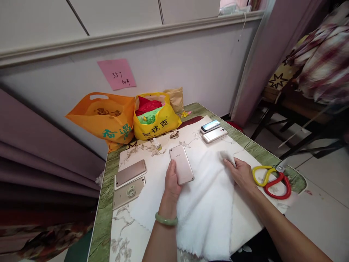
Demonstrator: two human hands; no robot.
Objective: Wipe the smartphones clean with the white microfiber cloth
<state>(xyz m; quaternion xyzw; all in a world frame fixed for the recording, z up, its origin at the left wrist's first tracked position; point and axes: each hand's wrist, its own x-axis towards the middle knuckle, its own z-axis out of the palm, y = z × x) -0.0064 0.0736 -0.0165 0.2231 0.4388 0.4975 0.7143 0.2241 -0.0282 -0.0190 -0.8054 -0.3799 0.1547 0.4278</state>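
Gripping a pale pink vivo smartphone [183, 165] by its lower left side, the left hand [172, 179] is clamped on it near the centre of the frame, back cover up. The smartphone's long axis tilts from upper left to lower right. The right hand [241, 173], right of centre, has thumb and fingers pinched on the white cloth [208, 196], so the smartphone lies to its left, cloth between them. Scissors [280, 169] lie near that hand, at the right of the desk [100, 214].
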